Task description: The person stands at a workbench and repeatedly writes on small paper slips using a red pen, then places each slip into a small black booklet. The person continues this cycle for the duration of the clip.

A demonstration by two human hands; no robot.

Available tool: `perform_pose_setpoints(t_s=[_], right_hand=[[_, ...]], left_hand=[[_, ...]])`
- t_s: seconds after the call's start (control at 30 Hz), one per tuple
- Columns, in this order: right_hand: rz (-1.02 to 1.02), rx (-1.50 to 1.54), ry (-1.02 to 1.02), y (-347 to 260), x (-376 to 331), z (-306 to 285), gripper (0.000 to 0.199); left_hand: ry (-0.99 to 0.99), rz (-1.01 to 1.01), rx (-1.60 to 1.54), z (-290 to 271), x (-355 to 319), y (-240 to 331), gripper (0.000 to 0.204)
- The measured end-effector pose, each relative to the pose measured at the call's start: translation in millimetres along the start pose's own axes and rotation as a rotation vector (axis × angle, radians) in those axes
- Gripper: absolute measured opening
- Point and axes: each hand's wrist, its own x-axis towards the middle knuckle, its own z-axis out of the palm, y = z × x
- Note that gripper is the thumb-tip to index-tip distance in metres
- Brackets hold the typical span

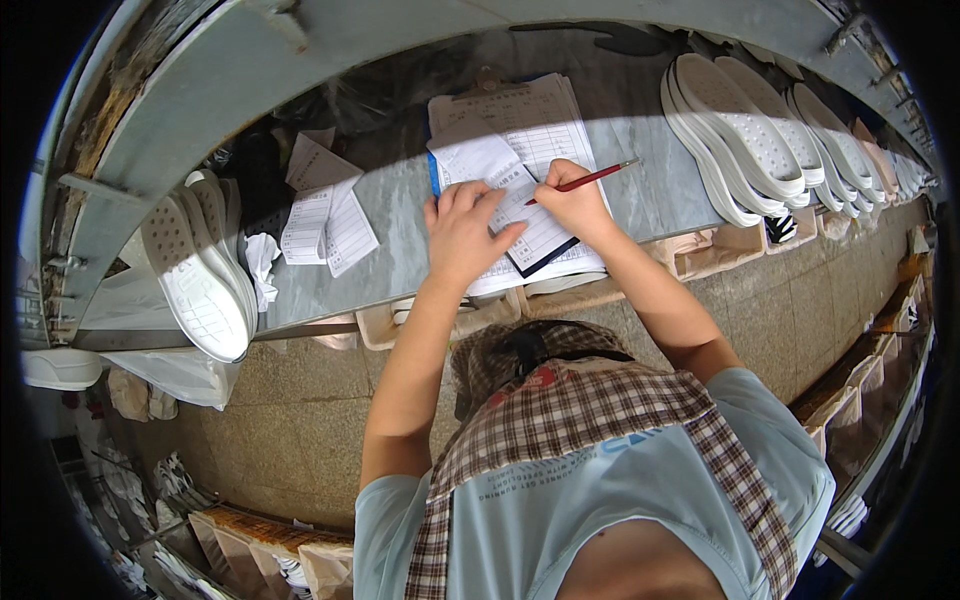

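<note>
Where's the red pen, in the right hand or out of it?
In: the right hand grips the red pen, tip pointing at the form.

Ngl, mostly paperwork: the small dark-backed pad (535,226) has a printed heading w/ ruled rows, & the clipboard sheets (552,118) + loose slips (306,226) have grids of tiny chars, mostly too small tbh. Shirt (590,505) has big blue letters w/ small dark lines, upside-down; red apron patch (541,377) = pale marks, too blurry.
</note>
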Motion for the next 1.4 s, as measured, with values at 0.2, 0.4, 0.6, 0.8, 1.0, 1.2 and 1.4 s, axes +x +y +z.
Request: perform_pose_setpoints(t_s=[0.2,0.4,0.6,0.8,1.0,1.2,1.4], right_hand=[[0.023,0.027,0.010,-0.8,-0.8,-1.2,0.023],[0.004,0.018,0.016,0.2,0.3,-1.9,0.024],[0.034,0.086,0.075,1.1,1.1,-0.4,0.024],[0.040,0.105,0.063,0.0,0.4,-2.9,0.024],[0.064,0.131,0.099,0.5,0.0,-1.7,0.024],[0.002,0.034,0.098,5.2,-0.8,-1.5,0.025],[0.006,0.011,0.071,4.9,0.6,-3.7,0.025]], left_hand=[[-0.004,0.006,0.014,-0.7,-0.3,0.3,0.047],[-0.013,0.002,0.015,-1.5,0.6,0.8,0.048],[-0.007,-0.003,0.005,-1.4,0.5,0.5,0.048],[-0.018,-0.003,0.001,-2.9,0.4,1.0,0.047],[0.006,0.015,0.006,-2.1,0.5,0.5,0.047],[0.008,0.020,0.003,-1.5,-0.1,0.8,0.046],[0.005,0.019,-0.002,-1.6,0.8,0.6,0.046]])
